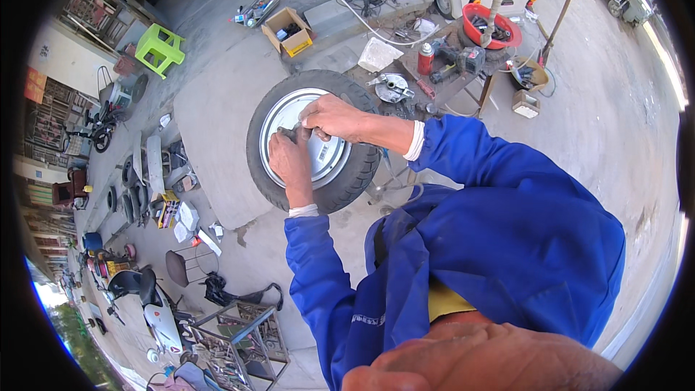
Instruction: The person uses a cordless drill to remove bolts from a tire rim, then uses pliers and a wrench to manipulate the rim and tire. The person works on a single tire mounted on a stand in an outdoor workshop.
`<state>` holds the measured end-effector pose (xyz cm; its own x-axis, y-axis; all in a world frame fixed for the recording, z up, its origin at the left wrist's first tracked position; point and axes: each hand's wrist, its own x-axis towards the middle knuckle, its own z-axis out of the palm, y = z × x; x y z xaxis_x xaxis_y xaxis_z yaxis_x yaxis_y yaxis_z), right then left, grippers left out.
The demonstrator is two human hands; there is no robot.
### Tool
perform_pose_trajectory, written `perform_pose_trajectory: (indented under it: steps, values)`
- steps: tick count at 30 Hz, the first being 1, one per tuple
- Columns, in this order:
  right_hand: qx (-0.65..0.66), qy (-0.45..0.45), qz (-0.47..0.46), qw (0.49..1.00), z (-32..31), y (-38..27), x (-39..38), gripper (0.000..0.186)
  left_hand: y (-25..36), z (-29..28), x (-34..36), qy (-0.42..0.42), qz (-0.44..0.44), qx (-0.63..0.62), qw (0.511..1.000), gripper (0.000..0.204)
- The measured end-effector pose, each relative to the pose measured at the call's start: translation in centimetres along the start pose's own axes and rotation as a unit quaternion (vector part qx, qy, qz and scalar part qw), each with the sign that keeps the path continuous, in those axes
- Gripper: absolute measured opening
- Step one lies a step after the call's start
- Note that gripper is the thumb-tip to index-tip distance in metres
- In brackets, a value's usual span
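A wheel with a black tyre (pixel 362 168) and a silver-white rim (pixel 330 161) is in front of me, below both hands. My left hand (pixel 288 159) reaches over the rim from the near side, its fingers bent and pinched together near the wheel's centre. From the right comes my right hand (pixel 334 117), its fingers closed and meeting the left fingertips. Whatever lies between the fingers is small and mostly hidden, so I cannot make it out. Beyond the tyre, to the right, lies a round metal brake plate (pixel 391 88).
A red spray can (pixel 426 59) and a cordless power tool (pixel 472 62) stand at the right, near a red basin (pixel 515 33) of parts. Farther off are a cardboard box (pixel 297 46) and a green stool (pixel 161 45). A metal rack (pixel 250 333) and a scooter (pixel 161 324) stand at the lower left.
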<state>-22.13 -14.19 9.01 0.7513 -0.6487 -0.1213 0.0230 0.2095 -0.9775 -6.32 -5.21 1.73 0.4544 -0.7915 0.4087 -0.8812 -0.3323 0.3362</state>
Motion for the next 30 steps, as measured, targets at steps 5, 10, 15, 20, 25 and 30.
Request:
perform_pose_trajectory:
  steps: [5, 10, 15, 20, 25, 30]
  values:
    - [-0.161, -0.09, -0.013, 0.983, -0.5, -2.9, 1.3, 0.043, -0.5, 0.7, 0.3, -0.008, 0.026, 0.023, 0.999, 0.039]
    - [-0.278, -0.156, -0.077, 0.945, 0.0, -5.4, 2.2, 0.035, -2.0, 2.7, 0.4, 0.069, 0.08, 0.011, 0.994, 0.03]
    - [-0.357, -0.194, -0.194, 0.893, 2.6, -3.9, 7.6, 0.038, -2.3, 0.8, 0.4, -0.001, 0.038, 0.027, 0.999, 0.035]
    - [-0.265, -0.174, -0.162, 0.934, 1.5, -2.8, 8.2, 0.035, 0.0, 0.3, 1.8, 0.095, 0.071, -0.015, 0.993, 0.052]
    - [-0.163, -0.154, -0.109, 0.968, 0.1, -1.6, 7.1, 0.033, -4.7, 0.2, 2.7, -0.005, 0.082, 0.086, 0.993, 0.035]
    - [-0.053, -0.192, -0.028, 0.98, -0.7, -1.7, 7.6, 0.03, -5.4, 0.1, 2.7, -0.07, 0.014, 0.071, 0.995, 0.041]
